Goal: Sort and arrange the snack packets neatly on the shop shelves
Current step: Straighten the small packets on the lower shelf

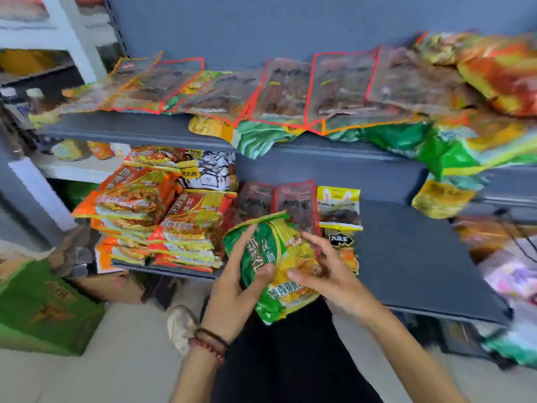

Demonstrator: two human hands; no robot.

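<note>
Left wrist with bead bracelets point(210, 343) is closest, dark trousers below. Left grip point(241, 274) holds the green packet point(271, 251): thumb pressed on its printed face, one finger straight along the left side. I cannot tell if the other fingers curl underneath. Right grip point(328, 274) is loose and spread, with its thumb and fingertips resting on the packet's right half and not clamping it.

The packet sits between both grips, over the front lip of the lower shelf point(406, 257). It does not look set down, though contact with the shelf is unclear. Its long axis runs roughly away from the person, with the top end toward the shelf back and tipped slightly left.

Key relation:
- The bare stretch of lower shelf lies right of the packet, on the right grip's side.
- The orange packet stacks point(162, 216) lie left, nearer the left grip.
- The dark red packets point(293, 202) stand just behind the green one.
- Similar green packets point(392, 135) hang off the upper shelf point(130, 128), up and to the right.

My guess is the next move goes rightward or up, led by the left grip since it carries the hold. The frame is blurred at the edges.

A green carton point(43, 301) is on the floor at left, with a shoe point(181, 324) near it.
</note>
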